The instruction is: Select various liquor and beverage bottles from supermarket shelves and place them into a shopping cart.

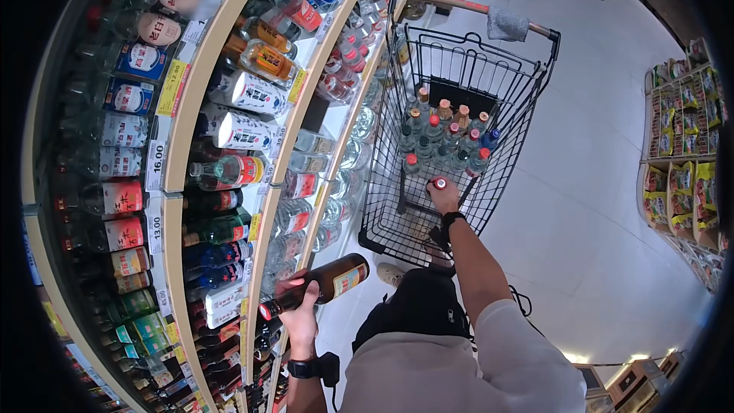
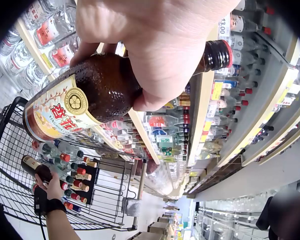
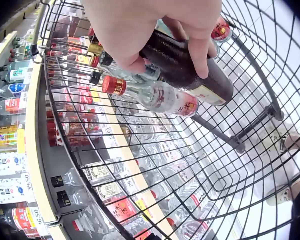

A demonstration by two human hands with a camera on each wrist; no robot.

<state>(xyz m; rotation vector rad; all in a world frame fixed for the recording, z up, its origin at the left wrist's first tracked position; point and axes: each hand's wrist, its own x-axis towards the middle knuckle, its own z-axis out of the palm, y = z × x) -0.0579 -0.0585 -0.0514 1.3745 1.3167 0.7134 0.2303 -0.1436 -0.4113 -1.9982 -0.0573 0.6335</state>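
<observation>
My left hand (image 1: pixel 303 315) grips a brown glass bottle (image 2: pixel 107 85) by its neck and shoulder, beside the shelves. The bottle lies tilted, its red cap toward the shelf and its cream label showing. Down in the black wire shopping cart (image 1: pixel 369 199), my right hand (image 1: pixel 443 197) holds a dark brown bottle (image 3: pixel 182 62) round its upper part. Several clear bottles (image 1: pixel 433 131) with mostly red caps stand grouped beyond it in the cart. One clear red-capped bottle (image 3: pixel 157 97) is right beside the dark bottle. Fingers hide part of both held bottles.
Shelves (image 1: pixel 174 160) packed with bottles and price tags run along the left. A grey cloth (image 1: pixel 507 25) is wrapped on the cart's handle (image 1: pixel 443 1). At the right stands a rack of yellow packets (image 1: pixel 682 183). A shoe (image 1: pixel 390 274) shows below the cart.
</observation>
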